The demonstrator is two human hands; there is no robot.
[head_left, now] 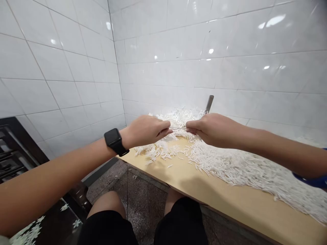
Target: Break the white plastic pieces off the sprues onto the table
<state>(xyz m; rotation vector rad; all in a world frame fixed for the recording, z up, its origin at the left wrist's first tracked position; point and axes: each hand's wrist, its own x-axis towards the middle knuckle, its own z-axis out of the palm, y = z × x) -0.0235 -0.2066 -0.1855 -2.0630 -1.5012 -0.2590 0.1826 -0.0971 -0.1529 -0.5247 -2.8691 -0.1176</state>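
Observation:
Between my two hands runs a thin, pale strand (pixel 178 128), held roughly level above the wooden table (pixel 178 175). My left hand (pixel 148 130), with a black watch on its wrist, pinches the strand's left end between thumb and fingers. The right end is pinched by my right hand (pixel 213 129). Behind and below the hands lies a loose heap of small white slender pieces (pixel 159 149). A thick layer of similar white pieces (pixel 237 166) spreads along the table to the right.
A grey metal bar (pixel 209 103) stands up behind my right hand, near the tiled wall (pixel 173 68). At the lower left is dark wooden furniture (pixel 28 139) with white flowers (pixel 30 233) near it. My knees are below the table's front edge.

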